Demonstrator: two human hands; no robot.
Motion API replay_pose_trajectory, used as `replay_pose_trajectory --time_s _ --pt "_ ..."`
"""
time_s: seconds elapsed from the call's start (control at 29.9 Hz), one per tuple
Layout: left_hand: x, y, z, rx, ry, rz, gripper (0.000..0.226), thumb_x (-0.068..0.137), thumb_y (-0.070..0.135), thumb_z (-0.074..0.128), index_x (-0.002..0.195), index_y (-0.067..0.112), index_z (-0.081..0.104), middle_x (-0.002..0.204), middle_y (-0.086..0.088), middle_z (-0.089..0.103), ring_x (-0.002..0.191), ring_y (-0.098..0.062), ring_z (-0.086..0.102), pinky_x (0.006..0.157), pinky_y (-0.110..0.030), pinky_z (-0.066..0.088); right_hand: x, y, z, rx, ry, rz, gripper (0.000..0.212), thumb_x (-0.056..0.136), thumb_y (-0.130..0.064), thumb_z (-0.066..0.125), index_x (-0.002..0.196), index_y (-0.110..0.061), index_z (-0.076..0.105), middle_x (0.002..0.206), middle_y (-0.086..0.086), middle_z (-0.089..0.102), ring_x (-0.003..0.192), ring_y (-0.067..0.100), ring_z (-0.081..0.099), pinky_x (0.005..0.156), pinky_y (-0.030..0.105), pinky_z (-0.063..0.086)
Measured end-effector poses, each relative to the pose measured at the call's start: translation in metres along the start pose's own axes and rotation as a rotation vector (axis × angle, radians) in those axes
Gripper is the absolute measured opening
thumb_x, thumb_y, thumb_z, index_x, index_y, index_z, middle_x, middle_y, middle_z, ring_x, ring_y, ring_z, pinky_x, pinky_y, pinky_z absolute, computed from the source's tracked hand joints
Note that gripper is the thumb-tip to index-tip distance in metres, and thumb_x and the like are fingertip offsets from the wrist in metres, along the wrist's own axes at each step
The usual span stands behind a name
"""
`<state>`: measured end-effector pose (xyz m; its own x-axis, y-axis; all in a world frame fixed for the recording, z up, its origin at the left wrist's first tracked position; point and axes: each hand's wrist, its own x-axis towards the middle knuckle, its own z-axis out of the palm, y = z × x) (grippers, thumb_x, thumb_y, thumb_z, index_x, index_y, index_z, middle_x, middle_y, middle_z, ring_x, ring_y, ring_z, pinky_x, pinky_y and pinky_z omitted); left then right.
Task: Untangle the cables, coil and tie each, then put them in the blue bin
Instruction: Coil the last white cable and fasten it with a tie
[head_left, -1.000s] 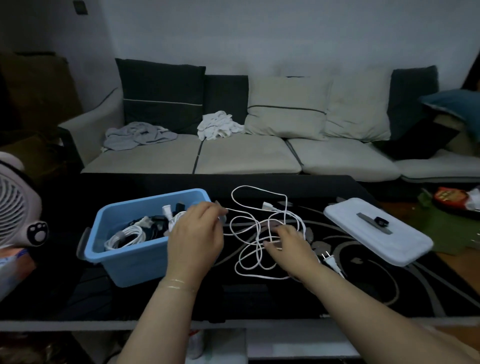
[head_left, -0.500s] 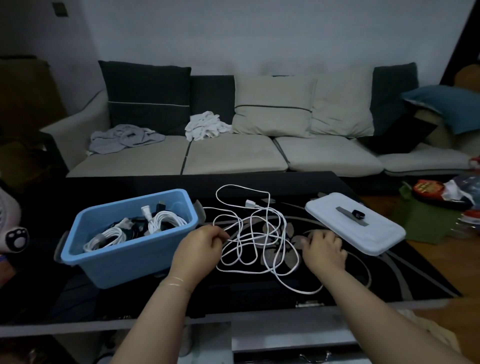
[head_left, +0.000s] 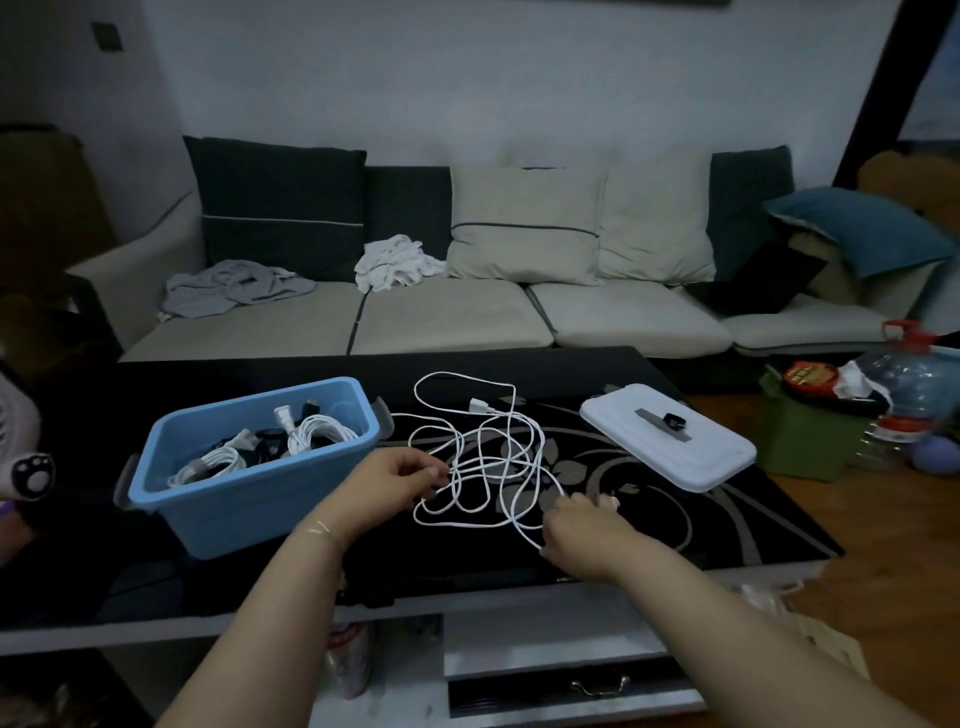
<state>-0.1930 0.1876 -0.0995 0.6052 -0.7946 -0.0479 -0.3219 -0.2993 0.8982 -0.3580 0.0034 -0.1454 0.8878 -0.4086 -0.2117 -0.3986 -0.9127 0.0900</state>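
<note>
Two hands low in the frame over a black glossy table (head_left: 727, 525) with a grey floral pattern. Left hand (head_left: 387, 483), centre, fingers curled, pinching a strand of the white cable (head_left: 483, 457) at the left edge of the tangle. Right hand (head_left: 582, 525), centre-right and lower, fingers curled on the cable's lower right loop where it runs under the palm. Cable lies in loose overlapping loops on the table between the hands and up toward centre frame, one white plug (head_left: 479, 405) at the top of the tangle. Blue bin (head_left: 249, 499) left of centre, on the table just beside the left hand, holding several coiled white cables (head_left: 317, 434) and dark ones. White lid (head_left: 670, 452) flat on the table at right, a small black item on top. Sofa (head_left: 447, 317) across the upper frame.
</note>
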Motion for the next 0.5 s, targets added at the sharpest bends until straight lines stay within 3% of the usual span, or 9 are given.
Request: replay_pose_trajectory --time_s 0.07,0.13,0.17,0.2,0.23,0.3,0.37,0.43,0.5 --pt "-0.004 0.004 0.006 0.106 -0.068 -0.009 0.019 0.098 0.027 0.053 0.098 0.019 0.070 0.096 0.006 0.075 0.091 -0.005 0.068 0.072 -0.014 0.049 -0.003 -0.009 0.000 0.124 0.059 0.029 0.032 0.099 -0.033 0.044 0.118 -0.008 0.052 0.128 0.015 0.052 0.120 0.032 0.046 0.099 0.043 0.033" --pt "-0.006 0.008 0.010 0.173 -0.143 -0.027 0.027 0.099 0.036 0.048 0.099 0.020 0.070 0.100 0.006 0.074 0.092 0.000 0.067 0.073 -0.011 0.048 -0.004 -0.016 -0.005 0.494 0.194 0.065 0.016 0.098 -0.030 0.048 0.103 -0.016 0.052 0.107 0.010 0.062 0.102 0.027 0.058 0.083 0.033 0.042" --pt "-0.008 0.011 0.011 0.207 -0.167 -0.028 0.031 0.099 0.042 0.046 0.101 0.022 0.069 0.104 0.007 0.073 0.095 0.000 0.065 0.080 -0.014 0.049 -0.004 -0.018 -0.011 0.736 0.261 0.088 0.007 0.096 -0.026 0.052 0.094 -0.020 0.050 0.093 0.006 0.064 0.088 0.021 0.062 0.074 0.029 0.045" --pt "-0.009 0.014 0.013 0.233 -0.172 -0.018 0.034 0.097 0.048 0.044 0.105 0.025 0.068 0.108 0.009 0.071 0.100 -0.001 0.064 0.090 -0.019 0.048 -0.006 -0.022 -0.020 0.971 0.307 0.103 0.011 0.095 -0.020 0.056 0.089 -0.023 0.047 0.081 0.003 0.062 0.072 0.013 0.061 0.064 0.025 0.045" --pt "-0.011 0.016 0.015 0.235 -0.171 -0.009 0.035 0.096 0.053 0.044 0.107 0.029 0.066 0.112 0.011 0.069 0.106 -0.002 0.061 0.098 -0.024 0.045 -0.008 -0.024 -0.028 1.183 0.337 0.082 0.017 0.094 -0.013 0.057 0.088 -0.023 0.045 0.074 0.003 0.060 0.060 0.008 0.058 0.056 0.022 0.045" --pt "-0.018 0.026 0.023 0.107 -0.208 0.028 0.029 0.097 0.051 0.043 0.110 0.033 0.061 0.119 0.010 0.066 0.111 0.001 0.057 0.096 -0.019 0.042 -0.013 -0.031 -0.041 1.459 0.361 -0.005 0.015 0.093 -0.003 0.056 0.097 -0.016 0.050 0.072 0.006 0.061 0.053 0.007 0.057 0.057 0.025 0.048" --pt "-0.022 0.035 0.035 -0.054 -0.270 0.088 0.032 0.098 0.044 0.044 0.115 0.024 0.062 0.118 0.005 0.068 0.108 0.001 0.060 0.090 -0.012 0.043 -0.022 -0.040 -0.052 1.551 0.358 -0.063 0.014 0.093 0.001 0.055 0.103 -0.009 0.057 0.077 0.008 0.063 0.054 0.006 0.060 0.058 0.022 0.050" --pt "-0.023 0.038 0.045 -0.154 -0.312 0.131 0.042 0.096 0.044 0.049 0.122 0.013 0.059 0.111 -0.004 0.071 0.101 -0.010 0.067 0.093 -0.024 0.050 -0.030 -0.046 -0.056 1.567 0.366 -0.090 0.016 0.094 0.001 0.053 0.105 -0.006 0.063 0.083 0.008 0.067 0.062 0.003 0.064 0.059 0.015 0.050" --pt "-0.025 0.039 0.050 -0.186 -0.287 0.119 0.032 0.099 0.035 0.048 0.124 0.017 0.055 0.087 -0.005 0.070 0.070 -0.013 0.066 0.073 -0.026 0.055 -0.035 -0.048 -0.056 1.444 0.430 -0.097 0.020 0.097 -0.005 0.050 0.104 -0.012 0.066 0.089 0.000 0.068 0.077 0.004 0.063 0.069 0.013 0.048"
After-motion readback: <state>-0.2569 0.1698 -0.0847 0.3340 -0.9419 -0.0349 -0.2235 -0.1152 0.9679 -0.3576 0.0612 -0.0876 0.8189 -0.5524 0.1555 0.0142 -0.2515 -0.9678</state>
